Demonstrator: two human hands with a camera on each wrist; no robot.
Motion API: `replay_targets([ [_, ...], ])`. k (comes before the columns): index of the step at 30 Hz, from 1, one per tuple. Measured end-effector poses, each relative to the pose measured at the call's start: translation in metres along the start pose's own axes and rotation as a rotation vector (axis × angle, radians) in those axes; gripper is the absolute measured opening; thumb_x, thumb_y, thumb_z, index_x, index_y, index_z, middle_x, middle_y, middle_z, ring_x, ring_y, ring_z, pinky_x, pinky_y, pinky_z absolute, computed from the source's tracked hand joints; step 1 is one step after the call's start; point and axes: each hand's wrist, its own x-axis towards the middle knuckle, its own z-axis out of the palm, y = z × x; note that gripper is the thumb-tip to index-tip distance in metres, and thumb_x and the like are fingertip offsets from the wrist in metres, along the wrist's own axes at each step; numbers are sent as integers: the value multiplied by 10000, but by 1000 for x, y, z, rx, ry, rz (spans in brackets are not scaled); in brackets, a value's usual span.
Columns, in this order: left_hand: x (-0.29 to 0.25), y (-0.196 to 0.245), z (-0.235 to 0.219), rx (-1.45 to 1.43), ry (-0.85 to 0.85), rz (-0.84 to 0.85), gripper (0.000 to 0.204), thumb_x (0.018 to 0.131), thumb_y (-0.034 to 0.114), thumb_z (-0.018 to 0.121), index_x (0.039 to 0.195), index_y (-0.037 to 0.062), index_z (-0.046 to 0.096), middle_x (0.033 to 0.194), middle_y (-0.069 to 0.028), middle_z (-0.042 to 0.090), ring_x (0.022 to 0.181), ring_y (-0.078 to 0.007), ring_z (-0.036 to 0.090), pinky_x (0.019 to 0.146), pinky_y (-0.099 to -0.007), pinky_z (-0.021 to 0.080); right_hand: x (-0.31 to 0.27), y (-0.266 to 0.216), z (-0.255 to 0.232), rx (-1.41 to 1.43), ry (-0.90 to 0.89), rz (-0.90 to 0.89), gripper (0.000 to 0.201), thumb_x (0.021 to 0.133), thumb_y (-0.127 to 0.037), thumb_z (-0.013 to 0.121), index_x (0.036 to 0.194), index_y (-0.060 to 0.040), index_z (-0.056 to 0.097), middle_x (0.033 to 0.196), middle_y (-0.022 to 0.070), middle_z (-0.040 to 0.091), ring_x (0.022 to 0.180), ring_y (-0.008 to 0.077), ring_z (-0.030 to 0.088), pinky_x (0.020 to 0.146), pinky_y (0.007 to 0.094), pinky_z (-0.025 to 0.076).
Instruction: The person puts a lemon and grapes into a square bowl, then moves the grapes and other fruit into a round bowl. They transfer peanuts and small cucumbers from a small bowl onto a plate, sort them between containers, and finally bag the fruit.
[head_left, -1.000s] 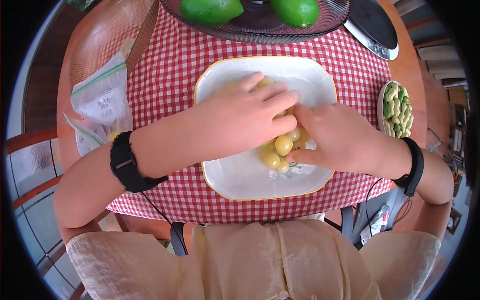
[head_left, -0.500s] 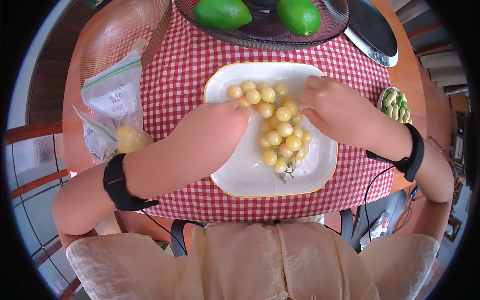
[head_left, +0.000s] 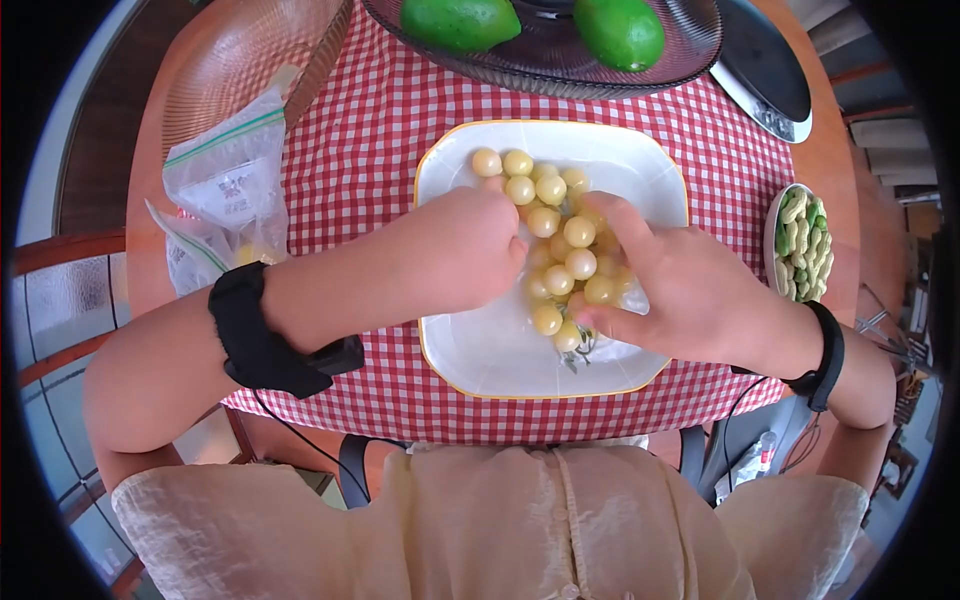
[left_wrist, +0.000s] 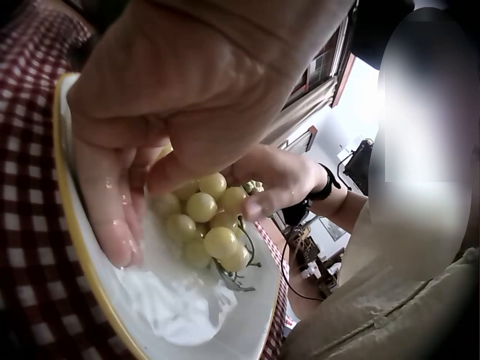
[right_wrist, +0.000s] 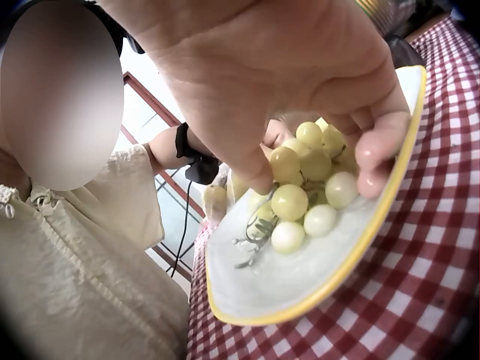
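Observation:
A bunch of pale yellow-green grapes lies in a white dish with a yellow rim. Its green stem shows at the end nearest the person. My right hand grips the bunch from the right, thumb on the near side and fingers curved round the far side. At the left of the bunch is my left hand. In the left wrist view its wet fingers point down into the dish, fairly straight, with the thumb close to the grapes. The left fingertips are hidden in the head view.
A dark glass bowl with green fruits stands behind the dish. Peanuts in a small bowl are at right, below a black-topped device. Zip bags and a ribbed clear bowl are at left, on checked cloth.
Both hands first covered the grapes, then drew apart with the bunch exposed between them. Now the right hand has come back around the bunch, and the left has moved slightly right against its side.

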Motion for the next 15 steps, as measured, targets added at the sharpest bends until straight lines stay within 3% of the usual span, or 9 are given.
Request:
replay_targets([
  [3,-2,11,5,79,-34,-25,279,903,175,526,799,-58,640,598,-147,612,567,-225,638,540,-366,492,1,5,5,88,-29,8,528,865,-306,634,1171,21,355,804,264,632,755,449,633,654,482,525],
  [6,0,17,7,94,-193,-91,295,905,188,504,831,-59,647,678,-140,655,625,-214,656,584,-342,520,1,7,4,160,-30,25,525,855,-277,648,1169,24,354,803,267,630,752,450,631,650,486,522],
  [8,5,13,6,-386,-494,-311,308,903,195,477,864,-59,647,801,-171,682,702,-251,674,662,-351,552,2,8,3,177,-42,37,521,851,-262,653,1167,25,354,801,267,629,750,450,630,648,489,520],
  [9,3,12,7,-382,-495,-314,308,903,195,477,864,-59,647,801,-171,682,702,-251,674,662,-351,552,2,9,3,194,-43,28,520,851,-254,650,1171,28,352,798,267,628,750,449,630,645,487,518],
  [11,-4,10,10,-883,-548,-519,325,909,215,462,905,-56,641,883,-181,682,778,-277,683,727,-366,572,1,12,3,213,-39,19,518,851,-246,647,1174,30,350,795,267,627,749,449,630,643,485,516],
  [13,-11,18,5,-970,-523,-525,334,916,222,467,908,-66,638,884,-189,679,791,-279,685,746,-370,573,2,16,7,222,-43,28,642,820,-192,696,1315,-50,311,807,181,633,690,355,649,633,412,514],
  [15,-18,31,-2,-1056,-502,-530,345,923,229,471,912,-75,634,886,-198,677,805,-281,687,764,-374,575,1,19,10,236,-17,1,654,810,-169,700,1323,-53,310,820,180,634,725,355,651,655,407,515],
])
